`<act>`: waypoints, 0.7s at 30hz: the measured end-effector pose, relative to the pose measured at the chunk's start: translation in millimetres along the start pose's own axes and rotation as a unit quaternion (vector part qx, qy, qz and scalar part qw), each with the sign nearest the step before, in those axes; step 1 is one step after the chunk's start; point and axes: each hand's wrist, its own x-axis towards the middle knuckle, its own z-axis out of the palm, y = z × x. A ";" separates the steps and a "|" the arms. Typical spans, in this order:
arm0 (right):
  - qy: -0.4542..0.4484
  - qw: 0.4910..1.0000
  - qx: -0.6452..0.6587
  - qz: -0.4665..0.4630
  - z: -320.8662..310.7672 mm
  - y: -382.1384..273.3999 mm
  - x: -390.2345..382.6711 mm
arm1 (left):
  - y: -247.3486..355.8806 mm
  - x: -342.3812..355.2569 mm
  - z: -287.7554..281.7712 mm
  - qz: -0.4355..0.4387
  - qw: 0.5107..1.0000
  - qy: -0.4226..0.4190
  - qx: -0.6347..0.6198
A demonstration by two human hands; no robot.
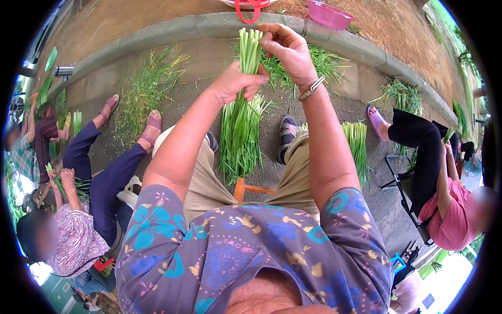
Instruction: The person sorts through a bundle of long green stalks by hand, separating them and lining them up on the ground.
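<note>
My left hand (235, 83) is closed round a bunch of garlic chives (250, 55), pale stem ends up and green leaves hanging below the fist. At the upper right edge of those stems, my right hand (291, 56) has its thumb and fingertips pinched together. Whatever lies between those fingertips is too small to make out. Below my left hand, between my feet, a thick pile of chives (240, 141) lies on the pavement. Another bundle of chives (355, 144) rests beyond my right leg.
Loose green leaves (314, 65) lie behind my right hand, and yellowed scraps (149, 89) to the left. A stone kerb (172, 34) crosses the far side, with a pink basin (330, 14) and red handles (247, 11) beyond. Seated people flank me, one in pink (451, 214).
</note>
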 end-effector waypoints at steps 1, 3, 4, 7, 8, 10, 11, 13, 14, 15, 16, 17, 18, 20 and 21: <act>-0.002 1.000 -0.006 0.005 -1.1 -0.2 -0.4 | 0.5 -0.7 1.0 -0.002 1.000 -0.001 -0.007; -0.007 1.000 -0.021 0.002 -3.7 -0.7 -0.8 | 0.9 -1.0 1.5 -0.007 1.000 -0.002 0.000; -0.010 0.999 -0.031 -0.005 -5.1 -0.4 -0.9 | 0.9 -1.0 1.6 -0.009 1.000 -0.003 0.004; 0.004 0.998 -0.065 -0.011 -6.2 1.6 -2.2 | 0.4 -1.6 0.4 -0.013 1.000 -0.007 0.008; 0.013 0.997 -0.077 -0.010 -5.5 1.3 -2.2 | 0.6 -1.6 0.3 -0.016 1.000 -0.005 0.010; 0.017 0.997 -0.073 0.009 -4.7 -0.1 -2.6 | 0.8 -1.5 0.6 -0.022 1.000 -0.001 0.013; 0.020 0.997 -0.071 0.018 -4.4 -1.2 -2.8 | 1.0 -1.7 0.2 -0.026 1.000 -0.005 0.013; 0.016 0.995 -0.088 0.036 -6.0 -2.7 -1.7 | 1.9 -2.4 -0.8 -0.033 0.999 -0.012 0.013; 0.015 0.994 -0.096 0.045 -7.8 -3.0 -1.8 | 1.8 -2.7 -1.2 -0.038 0.999 -0.020 0.017; 0.011 0.993 -0.107 0.051 -9.8 -3.0 -1.5 | 1.9 -3.2 -2.0 -0.042 0.998 -0.028 0.021; 0.006 0.991 -0.117 0.057 -12.2 -2.8 -1.0 | 2.0 -3.7 -2.6 -0.046 0.998 -0.037 0.025; 0.002 0.990 -0.127 0.063 -14.4 -2.9 -0.5 | 2.5 -4.3 -3.2 -0.049 0.997 -0.048 0.025; -0.002 0.988 -0.149 0.042 -16.5 -3.1 -0.5 | 3.0 -4.9 -3.8 -0.052 0.997 -0.059 0.026; -0.011 0.981 -0.192 0.001 -19.0 -4.8 -1.1 | 4.0 -5.9 -4.3 -0.059 0.995 -0.079 0.024; -0.009 0.972 -0.234 -0.022 -19.8 -6.8 -1.9 | 4.6 -6.4 -4.4 -0.064 0.994 -0.089 0.021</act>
